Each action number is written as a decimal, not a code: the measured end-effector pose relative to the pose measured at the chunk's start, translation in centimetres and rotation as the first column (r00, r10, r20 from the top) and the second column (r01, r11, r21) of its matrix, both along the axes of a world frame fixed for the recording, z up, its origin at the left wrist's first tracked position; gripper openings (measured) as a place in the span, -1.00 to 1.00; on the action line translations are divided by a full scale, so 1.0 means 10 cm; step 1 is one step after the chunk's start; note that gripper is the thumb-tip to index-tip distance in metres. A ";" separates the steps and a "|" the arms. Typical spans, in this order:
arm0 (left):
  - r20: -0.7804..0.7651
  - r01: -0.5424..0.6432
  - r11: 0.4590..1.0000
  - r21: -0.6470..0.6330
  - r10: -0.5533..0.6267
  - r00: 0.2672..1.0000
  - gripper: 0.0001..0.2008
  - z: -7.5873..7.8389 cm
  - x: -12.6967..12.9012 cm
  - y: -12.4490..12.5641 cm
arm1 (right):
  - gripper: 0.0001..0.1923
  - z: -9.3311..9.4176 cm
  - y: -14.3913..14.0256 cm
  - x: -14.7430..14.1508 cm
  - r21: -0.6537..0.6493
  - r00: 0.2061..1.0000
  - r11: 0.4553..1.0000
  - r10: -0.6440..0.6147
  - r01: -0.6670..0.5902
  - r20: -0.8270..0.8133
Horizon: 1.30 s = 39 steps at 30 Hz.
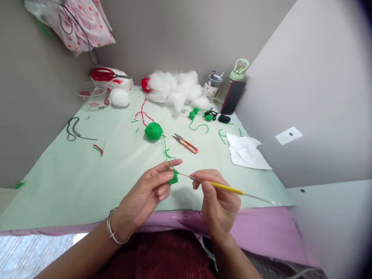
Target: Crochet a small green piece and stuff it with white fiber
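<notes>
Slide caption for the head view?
Left-hand grip on green crochet piece, right-hand grip on yellow-handled crochet hook.

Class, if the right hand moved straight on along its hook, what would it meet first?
Probably the green crocheted piece in the left hand; the yellow hook seems to reach it, though depth is unclear.

Thread snips (pixel 190 146) lie on the tabletop (pixel 58 186). Left of them sits a yarn ball (pixel 153 131); behind them, fiberfill (pixel 176 87); behind and left, scissors (pixel 101 74) on a box (pixel 123 85); behind and right, a pen cup (pixel 210 91) and water bottle (pixel 222 93); right, paper (pixel 245 151). Before them are a crocheted piece (pixel 173 178) in the left hand (pixel 145 192) and a crochet hook (pixel 226 187) in the right hand (pixel 219 205).
</notes>
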<state>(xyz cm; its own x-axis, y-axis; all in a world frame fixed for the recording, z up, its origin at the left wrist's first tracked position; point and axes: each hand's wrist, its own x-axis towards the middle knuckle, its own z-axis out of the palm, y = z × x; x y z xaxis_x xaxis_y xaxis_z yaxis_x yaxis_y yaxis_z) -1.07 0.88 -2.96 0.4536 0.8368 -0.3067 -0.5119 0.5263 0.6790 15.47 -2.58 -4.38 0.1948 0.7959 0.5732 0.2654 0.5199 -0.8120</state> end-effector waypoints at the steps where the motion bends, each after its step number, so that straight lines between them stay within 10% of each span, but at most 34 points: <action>1: -0.026 -0.013 0.999 0.036 0.014 1.000 -0.66 0.00 0.00 0.00 | -0.78 0.02 0.02 0.00 -0.043 0.997 0.999 0.027 -0.030 -0.072; 13: -0.273 0.020 0.966 0.256 0.053 0.961 -0.63 0.00 -0.03 -0.04 | -0.77 -0.02 0.08 0.08 -0.198 0.941 0.960 0.130 -0.199 -0.313; 18: -0.392 -0.008 0.932 0.364 0.161 0.906 -0.66 0.00 -0.02 -0.07 | -0.75 0.02 0.00 0.07 -0.054 0.992 0.996 0.081 -0.076 0.094; 23: -0.311 -0.061 0.959 0.275 0.149 0.939 -0.46 -0.01 0.03 -0.10 | -0.61 -0.12 -0.05 0.06 0.248 0.848 0.967 -0.085 -0.057 0.524; 27: -0.048 0.057 0.998 0.026 -0.056 0.997 -0.49 0.02 0.01 -0.05 | -0.63 -0.13 -0.07 0.06 0.198 0.938 0.980 -0.062 -0.007 0.341; 32: -0.048 0.024 0.997 0.072 -0.020 0.999 -0.58 0.02 -0.01 -0.03 | -0.77 -0.01 -0.02 0.04 -0.042 0.990 0.995 0.082 -0.088 -0.119; 39: -0.191 -0.048 0.976 0.210 0.089 0.978 -0.50 -0.02 0.06 -0.09 | -0.69 -0.05 -0.02 -0.04 0.040 0.988 0.999 0.024 -0.031 0.155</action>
